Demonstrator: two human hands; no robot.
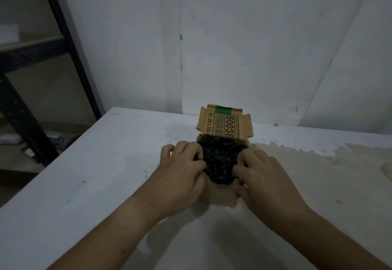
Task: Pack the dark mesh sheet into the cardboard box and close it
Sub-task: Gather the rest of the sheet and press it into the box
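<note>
- Nearest you, your two forearms are reaching in from the tabletop's [89,185] near edge toward a small cardboard box [219,196] sitting around the middle of the white surface, closer to its far edge.
- Your left hand [180,176] is bracing the box's left side while its fingers [196,159] are curling in over the rim and pinching the left edge of the dark mesh sheet [220,159].
- Your right hand [261,176] is mirroring that on the right side, its fingers [241,169] bent and gripping the sheet's right edge.
- The mesh is lying bunched in the box's open top, mounding above the rim and hanging over the near wall, so by my reading you are in the stuffing step, with packing partly done and closing not yet begun.
- The next move is calling for you to press the bulge down below the rim and tuck in the near overhang, or the flap may not seat flat.
- Farther back, the lid flap [224,124] is standing up and open at the box's far side.
- Its print is showing a green band, a barcode, large digits "50038" cut off at the fold, and smaller text that looks like "Isi : 24 x 180".
</note>
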